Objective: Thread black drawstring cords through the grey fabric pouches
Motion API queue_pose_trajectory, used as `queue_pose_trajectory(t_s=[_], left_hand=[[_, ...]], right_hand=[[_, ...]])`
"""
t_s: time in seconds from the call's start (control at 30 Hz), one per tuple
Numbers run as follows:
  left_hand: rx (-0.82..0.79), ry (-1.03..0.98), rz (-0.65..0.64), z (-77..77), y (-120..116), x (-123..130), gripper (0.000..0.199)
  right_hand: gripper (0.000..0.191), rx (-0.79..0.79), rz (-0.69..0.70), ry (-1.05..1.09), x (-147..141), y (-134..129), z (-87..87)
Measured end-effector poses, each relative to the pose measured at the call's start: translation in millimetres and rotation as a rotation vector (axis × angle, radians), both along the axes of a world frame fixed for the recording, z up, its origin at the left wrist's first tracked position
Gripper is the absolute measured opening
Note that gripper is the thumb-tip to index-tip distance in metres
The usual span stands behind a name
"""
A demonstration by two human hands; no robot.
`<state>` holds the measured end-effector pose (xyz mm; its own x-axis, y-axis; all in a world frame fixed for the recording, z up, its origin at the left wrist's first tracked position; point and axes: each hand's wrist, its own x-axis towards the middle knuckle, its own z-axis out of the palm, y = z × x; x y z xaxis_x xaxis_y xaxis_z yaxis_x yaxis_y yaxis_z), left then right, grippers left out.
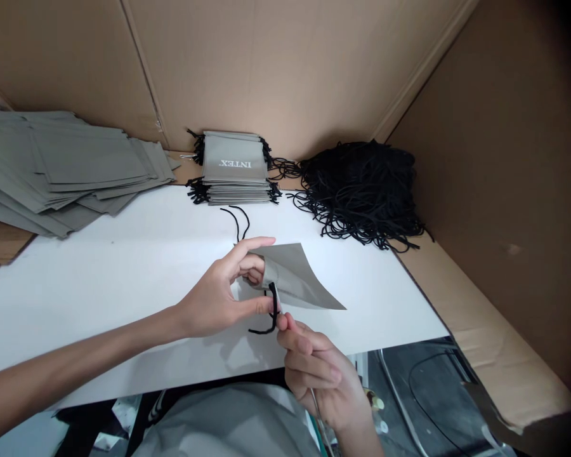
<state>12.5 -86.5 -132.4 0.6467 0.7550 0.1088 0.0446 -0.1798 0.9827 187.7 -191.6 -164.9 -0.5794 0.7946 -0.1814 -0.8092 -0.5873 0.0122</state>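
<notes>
My left hand [219, 295] is closed on a grey fabric pouch [304, 273], its fingers bent at the near edge and its thumb below. A black cord [273, 311] comes out at the pouch's near corner, its free end curling under my left thumb. Two more black cord ends [240, 222] stick out beyond my left fingers. My right hand [316, 368] pinches a thin metal rod [320, 416] whose tip meets the cord at the pouch corner. How the tip grips or hooks the cord is too small to tell.
At the back centre stands a stack of finished grey pouches [235, 155] printed INTEX, with black cord ends. A heap of black cords [361, 190] lies right of it, and loose grey fabric pieces [85, 158] at left. Cardboard walls [285, 70] enclose the white tabletop [124, 266].
</notes>
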Motion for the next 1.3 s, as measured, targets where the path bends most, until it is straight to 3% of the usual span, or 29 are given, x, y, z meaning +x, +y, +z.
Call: queue_pose_trajectory(t_s=[0.2, 0.43, 0.67, 0.8, 0.97, 1.13, 1.2, 1.3], left_hand=[[-0.004, 0.036, 0.017, 1.3, -3, 2, 0.056], [-0.069, 0.011, -0.064, -5.9, 4, 0, 0.056], [0.404, 0.034, -0.04, -21.9, 8, -5, 0.051], [0.468, 0.043, 0.09, -20.7, 1, -2, 0.056], [0.654, 0.069, 0.095, -29.0, 1, -3, 0.061], [1.063, 0.012, -0.041, -39.5, 23, -8, 0.053], [1.088, 0.052, -0.164, -37.6, 32, -10, 0.042], [0.951, 0.136, -0.286, -34.3, 37, -10, 0.038]], right_hand=[[0.011, -0.01, -0.015, -0.003, -3, 0, 0.6], [0.013, 0.03, 0.005, 0.019, -1, -1, -0.6], [0.014, 0.023, 0.03, 0.062, 0, -2, -3.6], [0.015, 0.034, 0.031, 0.084, -2, -1, -2.5], [0.013, 0.029, 0.027, 0.068, -1, 0, -3.0], [0.01, 0.004, 0.026, 0.022, 2, -2, -6.0], [0.01, -0.005, 0.02, 0.009, 2, -3, -6.1], [0.011, 0.012, -0.007, -0.032, 2, -3, -5.7]])
